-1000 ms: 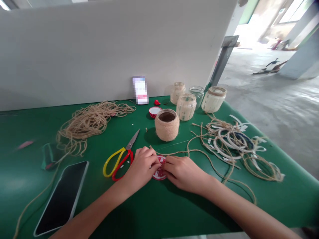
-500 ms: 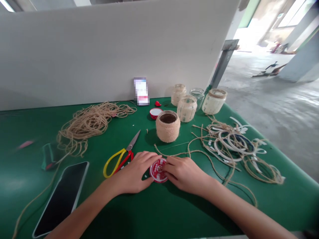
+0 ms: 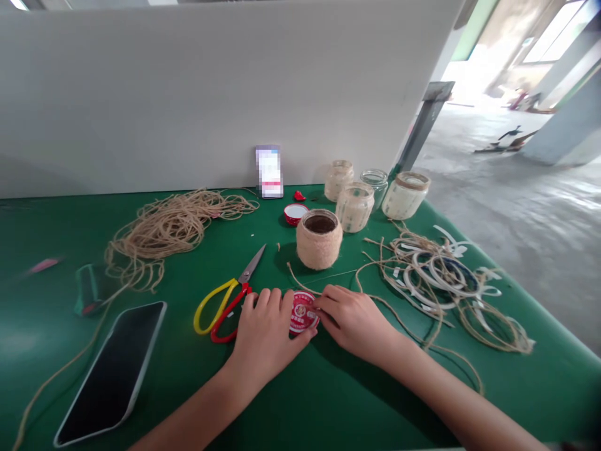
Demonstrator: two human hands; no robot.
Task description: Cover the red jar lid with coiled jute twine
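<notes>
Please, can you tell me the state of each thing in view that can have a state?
red-and-white round lid, between both hands
left hand, fingers spread, thumb at the lid
right hand, fingertips at the lid edge
scissors, lying flat, blades closed
twine-wrapped jar, upright, mouth open
bare glass jar, upright, not wrapped
smartphone, lying flat, screen dark

The green table (image 3: 511, 394) carries heaped jute twine (image 3: 159, 232) at left and scissors (image 3: 224, 310) near a printed red lid (image 3: 303, 312), lower centre. Jars (image 3: 354, 207) stand upper right, above what seem to be twine-tangled white rings (image 3: 432, 275).
</notes>
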